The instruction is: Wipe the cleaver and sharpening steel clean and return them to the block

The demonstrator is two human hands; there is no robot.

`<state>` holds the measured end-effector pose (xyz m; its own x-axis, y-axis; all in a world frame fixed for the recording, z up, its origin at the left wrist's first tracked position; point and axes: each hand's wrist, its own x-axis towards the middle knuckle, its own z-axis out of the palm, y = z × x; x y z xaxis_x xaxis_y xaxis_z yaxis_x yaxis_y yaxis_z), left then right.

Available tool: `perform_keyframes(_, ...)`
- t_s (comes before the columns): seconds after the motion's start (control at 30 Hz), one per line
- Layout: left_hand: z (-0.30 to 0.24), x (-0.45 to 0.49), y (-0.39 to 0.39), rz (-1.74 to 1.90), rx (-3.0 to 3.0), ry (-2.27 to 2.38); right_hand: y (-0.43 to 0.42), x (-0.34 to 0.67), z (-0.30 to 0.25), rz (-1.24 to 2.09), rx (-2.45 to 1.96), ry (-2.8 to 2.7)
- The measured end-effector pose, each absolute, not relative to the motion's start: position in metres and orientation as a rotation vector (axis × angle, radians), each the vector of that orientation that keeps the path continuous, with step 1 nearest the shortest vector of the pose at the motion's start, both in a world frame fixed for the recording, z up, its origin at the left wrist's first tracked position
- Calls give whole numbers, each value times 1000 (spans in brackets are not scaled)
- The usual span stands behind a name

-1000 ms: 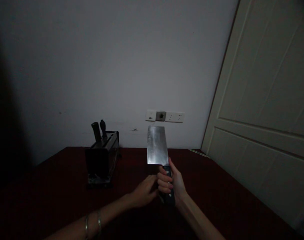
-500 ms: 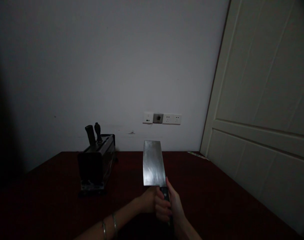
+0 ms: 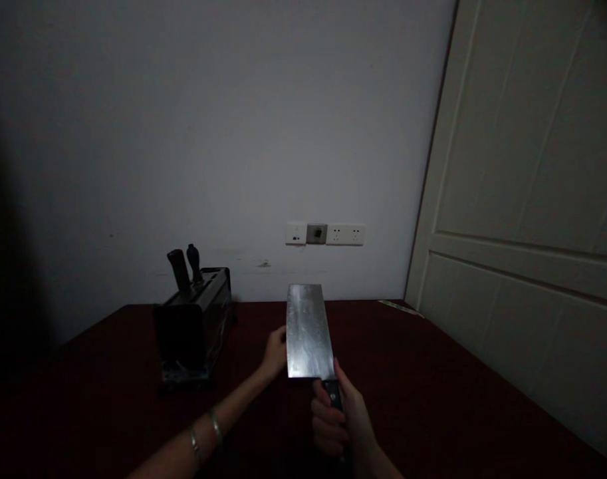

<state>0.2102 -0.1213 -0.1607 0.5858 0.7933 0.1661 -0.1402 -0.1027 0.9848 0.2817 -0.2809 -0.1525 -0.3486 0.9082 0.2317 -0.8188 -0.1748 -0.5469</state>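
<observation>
A cleaver [image 3: 309, 332] stands up before me, its broad steel blade pointing away and its black handle at the bottom. My right hand [image 3: 350, 416] is wrapped round that handle, with the thumb along its upper end by the blade. Just left of the blade is my left hand [image 3: 274, 354], partly behind it; its fingers are largely hidden, and whether they touch the steel I cannot tell. Two bracelets circle the left wrist and forearm.
A dark knife block [image 3: 193, 319] with two black handles sticking up stands at the left on the dark red table [image 3: 423, 399]. Wall sockets [image 3: 346, 234] sit behind. A flat strip [image 3: 400, 308] lies near the far right edge, beside a pale panelled door [image 3: 522, 293].
My left hand has moved from beside the handle, forward and left, to the blade's left edge. My right hand keeps its grip; the cleaver has dropped slightly in view.
</observation>
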Motion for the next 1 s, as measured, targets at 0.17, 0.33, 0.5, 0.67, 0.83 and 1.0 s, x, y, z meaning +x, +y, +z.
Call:
perform_keyframes(0.17, -91, 176, -72, 1567, 1599, 795, -280, 279, -154, 1812, -179, -725)
perform_keyframes(0.33, -45, 162, -101, 1619, 2184, 542, -281, 276, -157, 1849, -213, -694)
perform_keyframes(0.5, -44, 162, -151, 1010, 2775, -90, -283, 275, -157, 1825, -207, -714)
perform_keyframes(0.67, -47, 159, -178, 873, 2773, 10, -284, 275, -155, 1813, -270, -692)
perform_keyframes(0.83, -64, 175, -197, 1078, 2743, 229, -285, 273, -154, 1813, -211, -692)
perform_keyframes(1.0, -76, 187, -196, 1098, 3051, 342, -283, 273, -159, 1805, -181, -729)
